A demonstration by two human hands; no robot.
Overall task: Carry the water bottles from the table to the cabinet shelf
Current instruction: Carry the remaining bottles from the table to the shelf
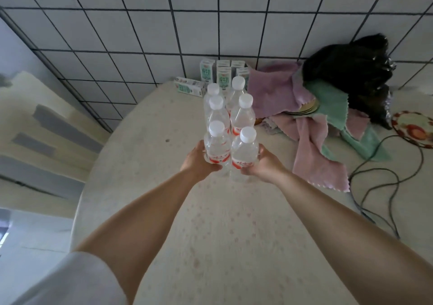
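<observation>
Here my left hand (199, 161) grips the near-left bottle (216, 147) and my right hand (263, 166) the near-right bottle (244, 157), both upright on the table (210, 222).

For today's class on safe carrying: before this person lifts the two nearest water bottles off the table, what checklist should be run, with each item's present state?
1. Left hand grips near-left bottle: ok.
2. Right hand grips near-right bottle: ok.
3. Caps fitted on both: ok.
4. Four remaining bottles upright behind: ok.
5. Cloths apart from the gripped bottles: ok.
6. Way to the cabinet shelf: cannot tell, out of view.
</observation>
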